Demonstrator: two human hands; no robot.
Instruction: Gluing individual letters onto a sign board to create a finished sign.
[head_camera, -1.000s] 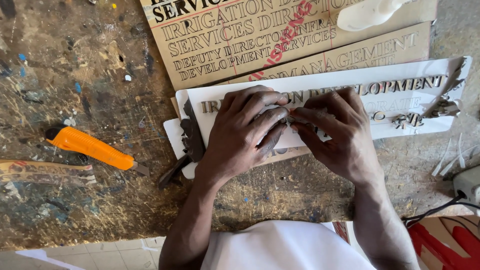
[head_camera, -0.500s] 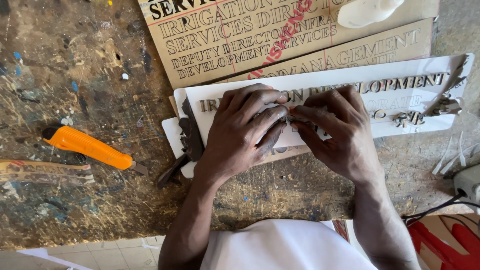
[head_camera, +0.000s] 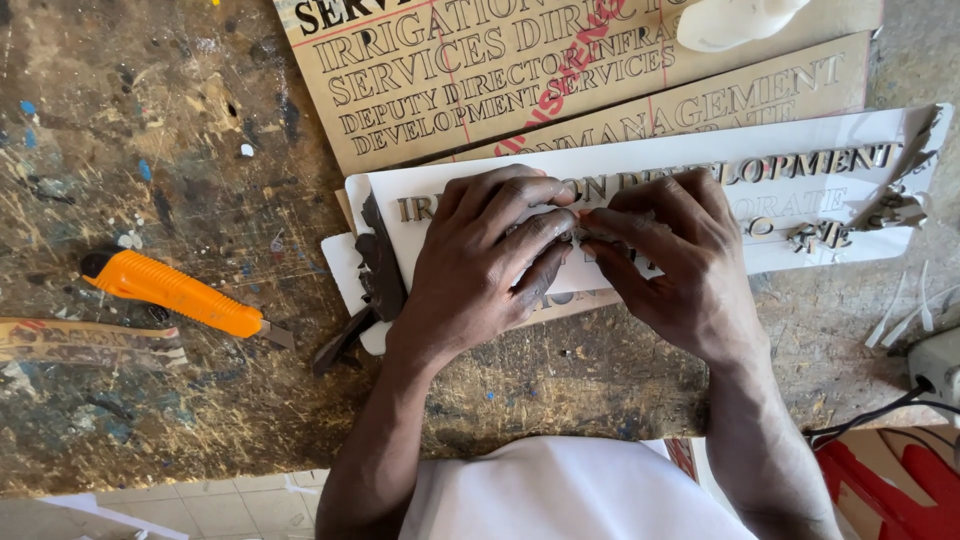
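Both hands, the left hand (head_camera: 480, 265) and right hand (head_camera: 668, 262), lie curled on the white lettered strip (head_camera: 800, 195), fingertips meeting mid-strip, seemingly pinching a small letter; the strip runs left-right.

This was a sign-making workshop. The workbench (head_camera: 150, 380) was rough wood, scratched and spattered with paint. At the far side lay brown sign boards (head_camera: 480, 70) cut with rows of lettering, and a white sheet (head_camera: 700, 165) carrying stuck-on brown letters lay nearer. An orange utility knife (head_camera: 175, 292) rested on the left, with peeled dark scraps (head_camera: 375, 270) beside the sheet and white offcuts (head_camera: 900, 320) on the right.
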